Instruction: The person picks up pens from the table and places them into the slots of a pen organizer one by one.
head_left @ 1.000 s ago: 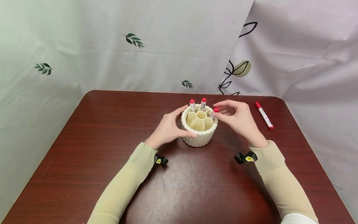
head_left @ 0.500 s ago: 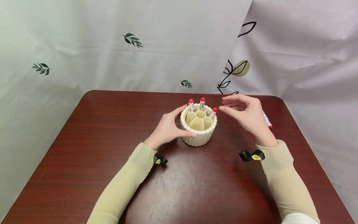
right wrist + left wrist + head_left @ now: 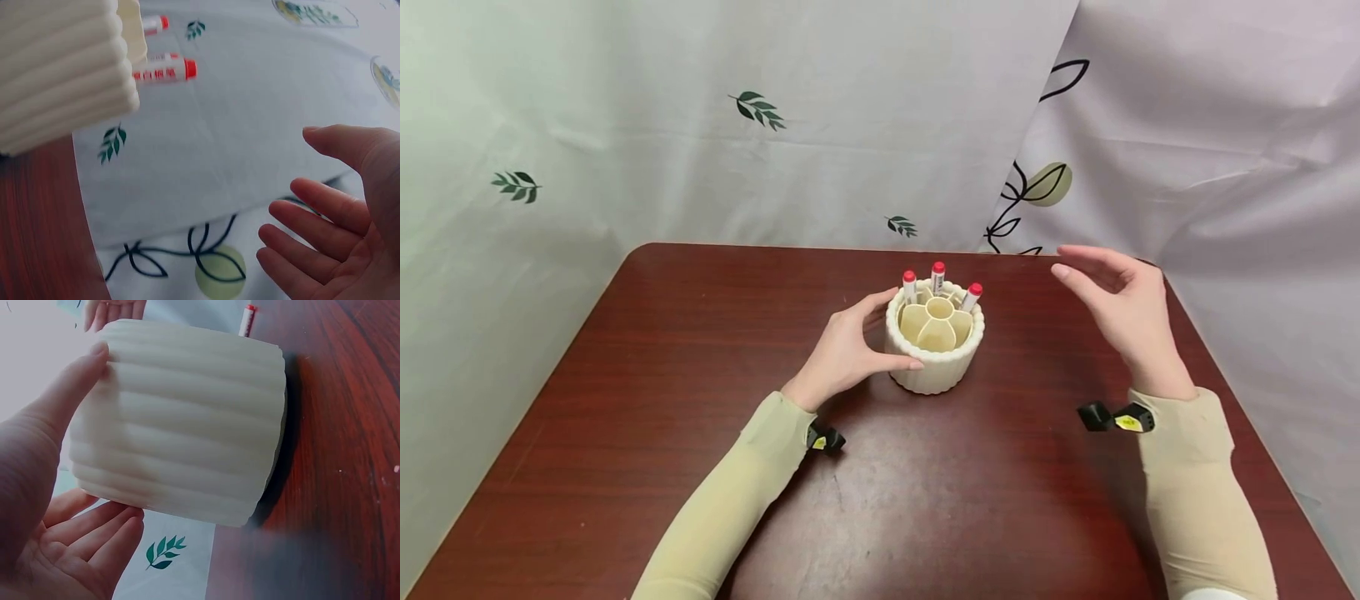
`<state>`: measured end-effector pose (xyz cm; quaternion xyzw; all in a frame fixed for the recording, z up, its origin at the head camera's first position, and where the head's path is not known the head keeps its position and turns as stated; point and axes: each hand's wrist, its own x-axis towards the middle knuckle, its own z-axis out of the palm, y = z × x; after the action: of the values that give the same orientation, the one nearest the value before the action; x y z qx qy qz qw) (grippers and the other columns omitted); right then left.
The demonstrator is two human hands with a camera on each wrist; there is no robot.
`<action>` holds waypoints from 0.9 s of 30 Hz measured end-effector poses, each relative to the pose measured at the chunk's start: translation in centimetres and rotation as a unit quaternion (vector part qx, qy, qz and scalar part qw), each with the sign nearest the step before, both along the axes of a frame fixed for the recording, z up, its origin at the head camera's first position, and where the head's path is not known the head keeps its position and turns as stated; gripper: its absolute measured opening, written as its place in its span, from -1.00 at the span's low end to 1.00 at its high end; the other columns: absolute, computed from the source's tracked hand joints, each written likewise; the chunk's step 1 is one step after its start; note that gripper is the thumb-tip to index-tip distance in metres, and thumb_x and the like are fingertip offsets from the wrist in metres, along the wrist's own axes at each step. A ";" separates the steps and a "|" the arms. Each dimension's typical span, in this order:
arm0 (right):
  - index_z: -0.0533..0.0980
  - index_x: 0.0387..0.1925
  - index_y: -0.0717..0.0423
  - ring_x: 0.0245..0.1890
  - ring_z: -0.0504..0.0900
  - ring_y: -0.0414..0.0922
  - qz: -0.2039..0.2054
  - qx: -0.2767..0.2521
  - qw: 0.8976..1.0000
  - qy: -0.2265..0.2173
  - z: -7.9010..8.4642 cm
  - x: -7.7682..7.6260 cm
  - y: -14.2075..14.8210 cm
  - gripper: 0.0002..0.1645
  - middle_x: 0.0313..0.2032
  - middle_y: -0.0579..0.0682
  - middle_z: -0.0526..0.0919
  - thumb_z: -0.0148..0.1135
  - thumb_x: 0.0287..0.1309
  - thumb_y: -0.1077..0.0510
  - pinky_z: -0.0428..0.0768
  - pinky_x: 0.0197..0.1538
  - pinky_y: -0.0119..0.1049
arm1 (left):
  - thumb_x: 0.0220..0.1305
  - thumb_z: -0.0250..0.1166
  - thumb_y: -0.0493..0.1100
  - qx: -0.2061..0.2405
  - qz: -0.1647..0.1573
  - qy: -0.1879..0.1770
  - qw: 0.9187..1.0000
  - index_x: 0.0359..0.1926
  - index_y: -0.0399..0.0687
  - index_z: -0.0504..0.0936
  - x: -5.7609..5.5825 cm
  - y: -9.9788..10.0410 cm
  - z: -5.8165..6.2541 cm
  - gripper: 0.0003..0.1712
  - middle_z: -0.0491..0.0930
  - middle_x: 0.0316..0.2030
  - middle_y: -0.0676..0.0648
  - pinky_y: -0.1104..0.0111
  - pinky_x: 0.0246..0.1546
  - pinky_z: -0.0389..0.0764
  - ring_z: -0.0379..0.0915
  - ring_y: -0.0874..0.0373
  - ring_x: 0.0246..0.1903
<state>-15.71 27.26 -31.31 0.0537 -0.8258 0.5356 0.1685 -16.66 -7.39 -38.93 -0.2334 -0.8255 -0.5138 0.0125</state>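
A cream ribbed pen holder with petal-shaped compartments stands upright on the table. My left hand grips its left side, thumb across the front and fingers round the back; the left wrist view shows thumb and fingers on opposite sides of the ribbed wall. Three white markers with red ends stand in the holder: a left marker, a back marker and a right marker that leans outward. Right of the holder, my right hand hovers above the table with fingers spread from the thumb, holding nothing.
Another red-and-white marker lies on the table beyond the holder in the left wrist view; my right hand hides it in the head view. The dark red wooden table meets a pale curtain with leaf prints behind.
My right hand has let go of the right marker, now standing in the holder, and has moved away to the right, over the loose marker. My left hand stays on the holder.
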 end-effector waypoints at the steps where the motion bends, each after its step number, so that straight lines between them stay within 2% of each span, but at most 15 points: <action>1: 0.67 0.15 0.12 -0.06 0.69 -0.27 -0.006 -0.001 1.000 -0.002 -0.1 0.0 0.4 -0.52 -0.05 -0.15 0.75 0.49 0.21 0.10 0.54 -0.02 -0.54 | -0.21 0.72 0.16 0.004 -0.001 -0.001 1.000 0.47 0.02 0.39 0.1 0.0 0.0 0.19 0.47 0.31 0.18 0.42 0.18 0.47 0.48 0.32 0.19; 5: 0.65 0.18 0.12 -0.04 0.67 -0.30 -0.025 -0.010 1.000 -0.016 -0.4 -0.1 1.9 -0.50 -0.04 -0.18 0.75 0.48 0.22 0.10 0.52 -0.01 -0.57 | -0.18 0.72 0.13 0.009 0.003 -0.006 1.000 0.43 0.08 0.43 0.6 -0.3 0.1 0.11 0.51 0.26 0.21 0.40 0.16 0.50 0.52 0.28 0.16; 10: 0.64 0.20 0.05 -0.04 0.65 -0.34 -0.045 -0.027 0.998 -0.045 -1.1 -0.1 3.7 -0.49 -0.04 -0.25 0.74 0.48 0.22 0.10 0.50 -0.02 -0.61 | -0.16 0.70 0.18 0.001 0.010 -0.010 1.000 0.40 0.19 0.46 1.4 -0.6 0.4 0.05 0.50 0.24 0.28 0.33 0.16 0.52 0.53 0.22 0.16; 14: 0.64 0.22 0.01 -0.05 0.62 -0.35 -0.064 -0.019 0.996 -0.065 -1.8 -0.1 4.8 -0.48 -0.06 -0.29 0.73 0.47 0.22 0.05 0.48 -0.06 -0.63 | -0.14 0.68 0.22 -0.004 0.017 -0.009 1.000 0.40 0.22 0.47 1.8 -0.7 0.6 0.04 0.50 0.24 0.29 0.27 0.17 0.53 0.54 0.16 0.15; 23: 0.64 0.23 -0.09 -0.01 0.55 -0.34 -0.098 0.011 0.990 -0.098 -2.8 0.0 6.4 -0.46 -0.07 -0.35 0.70 0.45 0.23 -0.08 0.44 -0.08 -0.65 | -0.06 0.68 0.08 0.025 0.035 0.009 0.999 0.40 -0.02 0.45 1.6 -0.3 0.2 0.01 0.59 0.19 0.04 0.38 0.15 0.51 0.53 0.25 0.15; 27: 0.63 0.24 -0.10 0.03 0.51 -0.36 -0.117 0.026 0.986 -0.114 -3.1 0.0 7.1 -0.42 0.02 -0.31 0.67 0.44 0.22 -0.14 0.40 -0.08 -0.66 | -0.09 0.70 0.04 0.025 0.039 0.021 0.999 0.42 -0.05 0.42 1.4 -0.2 0.1 0.05 0.56 0.22 0.04 0.37 0.16 0.51 0.52 0.22 0.16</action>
<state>-15.74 34.37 -34.39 -0.1005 -0.8539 0.4929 0.1336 -15.22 -7.57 -38.83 -0.2114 -0.8206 -0.5280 0.0558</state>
